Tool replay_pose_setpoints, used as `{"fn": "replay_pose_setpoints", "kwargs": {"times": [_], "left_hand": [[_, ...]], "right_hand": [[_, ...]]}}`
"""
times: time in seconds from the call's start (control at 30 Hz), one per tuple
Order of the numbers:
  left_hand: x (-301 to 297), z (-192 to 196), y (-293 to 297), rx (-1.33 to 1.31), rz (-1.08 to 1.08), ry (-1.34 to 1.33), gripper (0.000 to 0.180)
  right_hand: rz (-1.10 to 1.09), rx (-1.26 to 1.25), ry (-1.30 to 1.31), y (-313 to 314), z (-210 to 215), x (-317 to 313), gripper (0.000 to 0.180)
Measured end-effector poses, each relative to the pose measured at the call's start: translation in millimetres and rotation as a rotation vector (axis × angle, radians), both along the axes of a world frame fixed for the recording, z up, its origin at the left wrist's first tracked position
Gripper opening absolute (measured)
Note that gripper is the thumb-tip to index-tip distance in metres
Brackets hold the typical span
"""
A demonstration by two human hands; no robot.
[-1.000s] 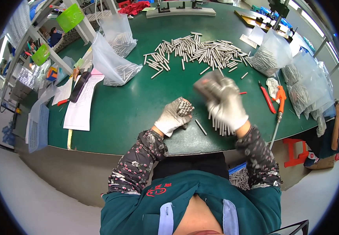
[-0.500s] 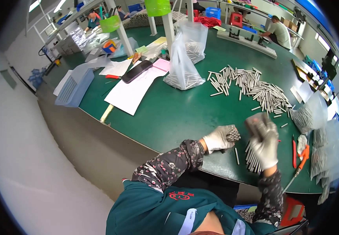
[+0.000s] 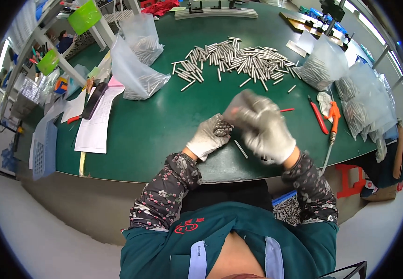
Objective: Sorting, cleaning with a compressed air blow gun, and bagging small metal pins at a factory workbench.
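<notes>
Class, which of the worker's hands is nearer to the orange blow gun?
Right. The right hand is to the left of the orange blow gun; the left hand is farther left, beyond the right hand.

Rod pile (image 3: 238,59) on table (image 3: 164,130), between left bags (image 3: 138,81) and right bags (image 3: 322,65).

We find the left hand (image 3: 207,138), in a pale glove, with fingers curled in a grip, palm side turned inward. Its wrist (image 3: 191,153) shows bare skin above the flowered sleeve of the left forearm (image 3: 164,190), which slopes inward. We record the right hand (image 3: 271,135), also gloved, near the left, fingers bent and blurred; the right forearm (image 3: 309,188) angles inward too. We count 2 hands raised ahead of the torso (image 3: 173,249).
</notes>
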State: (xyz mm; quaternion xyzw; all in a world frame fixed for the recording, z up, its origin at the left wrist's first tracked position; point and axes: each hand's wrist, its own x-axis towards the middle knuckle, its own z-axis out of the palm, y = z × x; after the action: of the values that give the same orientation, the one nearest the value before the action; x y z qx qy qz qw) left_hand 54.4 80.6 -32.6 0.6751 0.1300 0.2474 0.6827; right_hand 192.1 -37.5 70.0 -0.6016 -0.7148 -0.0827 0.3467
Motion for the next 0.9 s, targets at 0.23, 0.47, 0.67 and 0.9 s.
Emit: {"fn": "replay_pose_setpoints", "kwargs": {"times": [0.23,0.47,0.67,0.9], "left_hand": [[0.1,3.0,-4.0,0.1,-0.016,0.156,0.031],[-3.4,3.0,-10.3,0.135,0.042,0.17,0.029],[-6.4,10.9,-9.5,-0.019,-0.029,0.111,0.03],[-6.0,5.7,-6.3,0.068,-0.001,0.103,0.031]], "right_hand": [[0.004,0.08,0.001,-2.5,1.1,7.6,0.032],[-0.159,0.04,-0.015,-1.2,-7.4,15.8,0.03],[-0.327,-0.062,-0.04,7.9,-9.4,25.3,0.02],[-0.325,-0.145,-0.106,1.5,-17.7,40.2,0.031]]}}
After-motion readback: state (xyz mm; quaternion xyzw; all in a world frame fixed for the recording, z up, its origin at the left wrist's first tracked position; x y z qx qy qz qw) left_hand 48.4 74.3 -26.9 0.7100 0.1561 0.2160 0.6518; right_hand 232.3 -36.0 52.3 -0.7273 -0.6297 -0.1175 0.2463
